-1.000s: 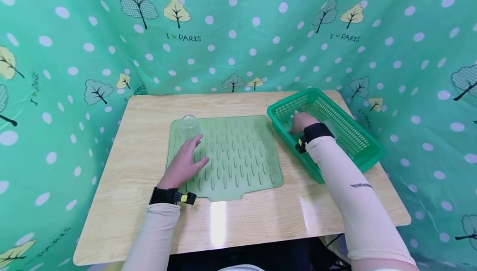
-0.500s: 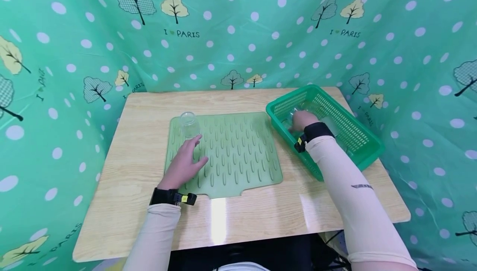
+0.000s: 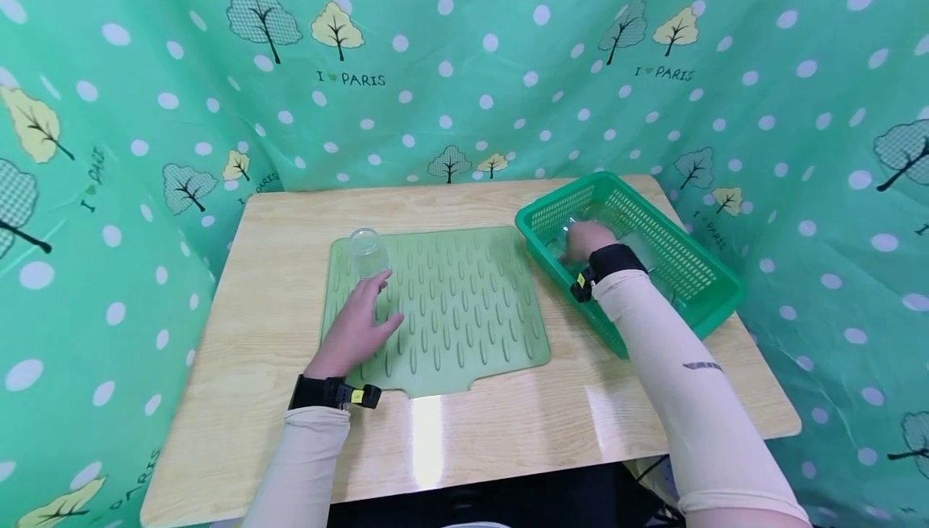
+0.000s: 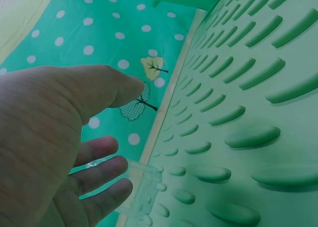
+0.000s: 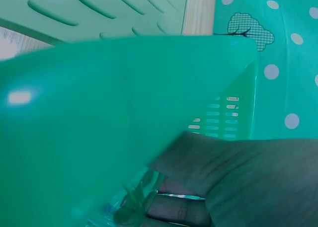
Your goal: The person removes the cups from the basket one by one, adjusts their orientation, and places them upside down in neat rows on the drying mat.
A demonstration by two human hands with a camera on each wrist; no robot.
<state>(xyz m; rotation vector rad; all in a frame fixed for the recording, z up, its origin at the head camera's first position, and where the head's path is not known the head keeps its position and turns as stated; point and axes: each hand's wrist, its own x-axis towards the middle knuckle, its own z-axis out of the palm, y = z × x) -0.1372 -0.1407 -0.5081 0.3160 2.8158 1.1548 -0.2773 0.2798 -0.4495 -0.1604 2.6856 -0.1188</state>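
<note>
Glass [image 3: 370, 255] on mat [image 3: 501, 302], near far left corner. Left hand [image 3: 354, 328] near it, thumb and fingers wide apart. On surface [image 3: 522, 423], right of mat, basket [image 3: 685, 268] with glassware [image 3: 640, 251]; right hand [image 3: 589, 239] inside, partly hidden, whether holding some, impossible to tell.
</note>
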